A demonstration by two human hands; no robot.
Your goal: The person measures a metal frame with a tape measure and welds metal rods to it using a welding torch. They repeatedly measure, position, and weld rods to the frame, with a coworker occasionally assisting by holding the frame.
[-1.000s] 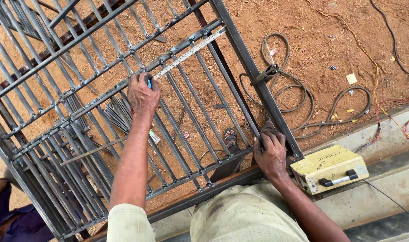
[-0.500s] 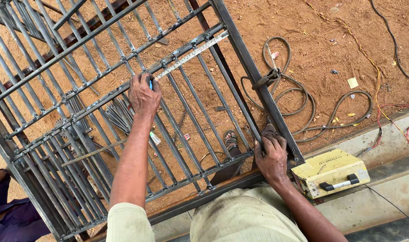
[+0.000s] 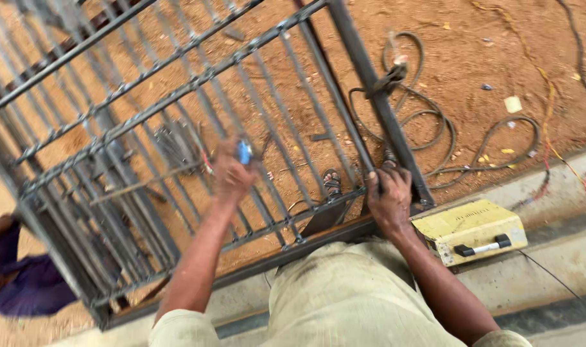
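Observation:
A grey metal gate (image 3: 177,96) of thin vertical bars lies tilted over red dirt in front of me. My left hand (image 3: 232,175), blurred with motion, is closed around a small blue tape measure case (image 3: 243,152) just above the bars in the gate's middle. Gripping the gate's lower frame bar near its corner post (image 3: 370,90) is my right hand (image 3: 389,200). A sandalled foot (image 3: 332,183) shows through the bars between my hands.
A yellow box-shaped machine with a black handle (image 3: 469,231) sits on the concrete kerb right of my right hand. Coiled dark cables (image 3: 434,122) lie on the dirt beyond the gate. Another person in purple (image 3: 23,283) crouches at lower left.
My left hand has drawn back along the bars toward me with the blue case. The tape strip stretched across the gate no longer shows. My right hand keeps its grip.

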